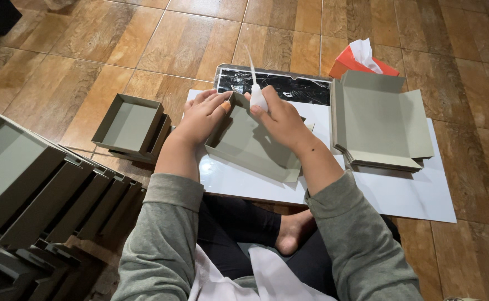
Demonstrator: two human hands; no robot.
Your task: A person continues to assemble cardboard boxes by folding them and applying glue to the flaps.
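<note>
Brown wood-look floor tiles (pixel 88 50) spread under a white board (pixel 400 192) where a person sits cross-legged. Left hand (pixel 202 114) grips the upturned side wall of a half-folded grey cardboard box (pixel 250 146) lying on the board. Right hand (pixel 280 117) is clenched around a white glue bottle (pixel 257 95), nozzle up, over the same box. Flat grey box blanks (pixel 381 120) lie to the right, near an orange tissue box (pixel 356 58). Finished grey trays (pixel 38 189) are stacked at left.
</note>
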